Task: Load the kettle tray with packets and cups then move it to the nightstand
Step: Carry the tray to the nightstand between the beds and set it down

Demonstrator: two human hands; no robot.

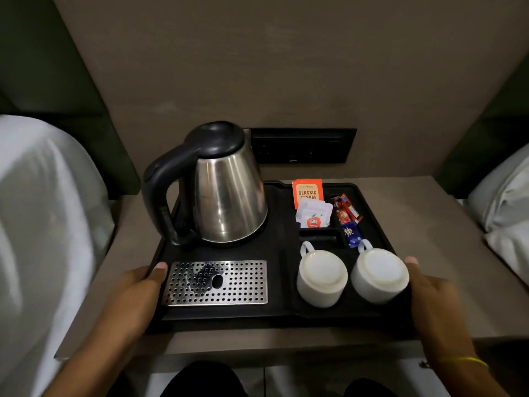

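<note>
A black kettle tray lies over the brown nightstand. A steel kettle with a black lid and handle stands on its back left. Two white cups sit upside down at the front right. Behind them lie an orange tea packet, white sachets, red sachets and a blue sachet. My left hand grips the tray's left edge, thumb on top. My right hand grips the right edge.
A perforated metal drip plate fills the tray's front left. A black socket panel is on the wall behind. White bedding lies at the left and white pillows at the right.
</note>
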